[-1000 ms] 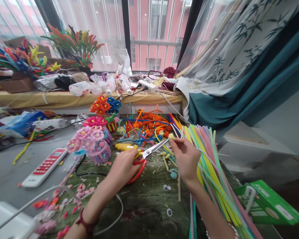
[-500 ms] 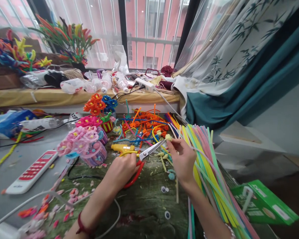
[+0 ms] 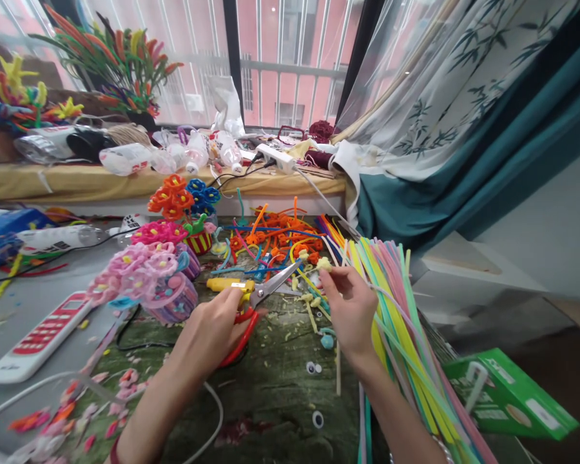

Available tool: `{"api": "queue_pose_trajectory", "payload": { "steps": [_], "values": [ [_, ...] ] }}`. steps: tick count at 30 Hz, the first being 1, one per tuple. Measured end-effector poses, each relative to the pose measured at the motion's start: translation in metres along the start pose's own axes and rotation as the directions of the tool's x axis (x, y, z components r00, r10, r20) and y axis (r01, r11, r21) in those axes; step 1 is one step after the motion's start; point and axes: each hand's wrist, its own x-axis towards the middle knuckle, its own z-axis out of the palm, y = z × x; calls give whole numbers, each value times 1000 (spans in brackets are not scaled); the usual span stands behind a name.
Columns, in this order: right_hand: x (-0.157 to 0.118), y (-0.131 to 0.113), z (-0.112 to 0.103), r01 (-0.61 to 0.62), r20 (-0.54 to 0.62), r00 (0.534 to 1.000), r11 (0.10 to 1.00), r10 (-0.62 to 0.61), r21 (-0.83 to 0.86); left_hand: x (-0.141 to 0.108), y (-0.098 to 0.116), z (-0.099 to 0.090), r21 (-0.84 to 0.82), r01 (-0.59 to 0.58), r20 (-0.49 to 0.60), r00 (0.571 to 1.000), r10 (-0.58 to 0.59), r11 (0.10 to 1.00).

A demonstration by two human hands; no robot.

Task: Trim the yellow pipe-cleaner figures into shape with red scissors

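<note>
The left grip [image 3: 213, 323] wraps round red-handled silver metal scissors [image 3: 274, 283], pointing to two o'clock; the right grip [image 3: 352, 310] pinches a small, fuzzy, pale-yellow piece [image 3: 324, 263].

I now see the left hand [image 3: 215, 325] drawn back from the right hand [image 3: 352, 310] — scissors [image 3: 272, 287] and all. Their tips, earlier right beside the right hand's pale yellow piece [image 3: 324, 263], stand apart from it.

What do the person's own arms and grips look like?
The left grip and right grip are ungloved. The left arm is bare in view but for a dark red band; the right arm, but for a silvery bracelet.
</note>
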Motion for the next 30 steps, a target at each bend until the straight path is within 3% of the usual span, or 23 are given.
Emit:
{"api": "queue_pose_trajectory", "payload": {
  "steps": [3,7,16,30],
  "values": [
    [-2,-6,0,10,9,1000,1000,-10,0,0,-2,0,-87,12,-123,992,-23,996],
    [-5,-12,-1,69,35,997,997,-68,-22,0,0,-3,-65,35,-145,988,-44,997],
    [-7,-12,0,165,34,986,986,-164,-31,-6,-6,0,62,-145,-287,945,157,987],
    [-9,-11,-1,214,3,977,977,-214,-18,-6,-5,-3,-8,-119,-186,976,115,993]
  ]
}}
